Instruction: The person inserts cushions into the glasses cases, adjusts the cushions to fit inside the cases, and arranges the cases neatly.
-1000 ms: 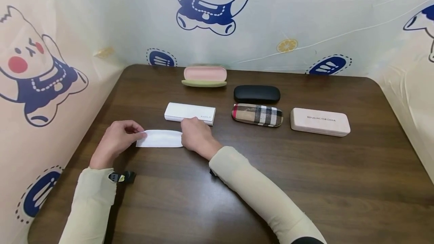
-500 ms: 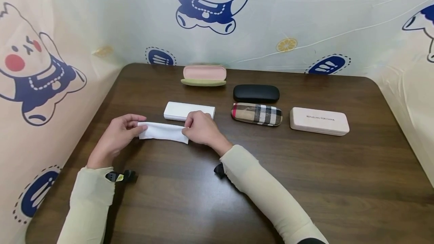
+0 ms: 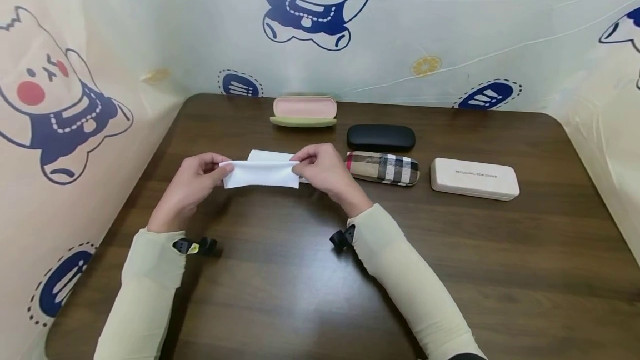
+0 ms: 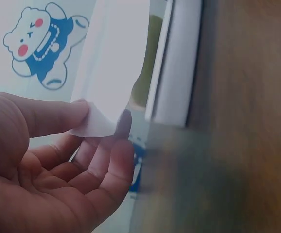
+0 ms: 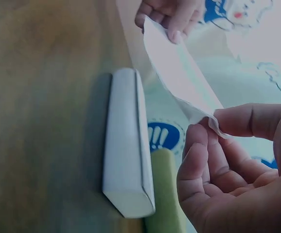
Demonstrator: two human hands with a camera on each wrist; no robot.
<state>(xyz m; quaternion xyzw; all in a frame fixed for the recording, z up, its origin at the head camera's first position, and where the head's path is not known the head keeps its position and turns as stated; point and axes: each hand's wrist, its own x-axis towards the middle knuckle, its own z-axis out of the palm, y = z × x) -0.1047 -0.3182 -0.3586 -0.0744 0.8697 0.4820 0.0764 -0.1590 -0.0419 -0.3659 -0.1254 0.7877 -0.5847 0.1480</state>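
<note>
A folded white cloth (image 3: 261, 175) is stretched between both hands, raised above the table. Its left end is pinched between thumb and fingers of my left hand (image 3: 189, 189). My right hand (image 3: 327, 174) pinches the other end, where the right wrist view shows the cloth (image 5: 179, 73) bunching at the fingertips. Behind it lies a white glasses case (image 3: 267, 155), partly covered by the cloth and right hand in the head view. Seen from the right wrist, this case (image 5: 123, 136) is closed and lies below the cloth.
At the back stands an open glasses case (image 3: 304, 110), pink inside and green outside. A black case (image 3: 381, 137) and a plaid case (image 3: 385, 168) lie right of the hands. Farther right is a pale pink case (image 3: 474, 179) with lettering. A printed curtain (image 3: 390, 26) hangs behind the wooden table (image 3: 280, 282).
Both hands have lifted the cloth off the table and moved it away from the body, in front of the white case. The right hand has shifted right, and the cloth now hangs taut.
</note>
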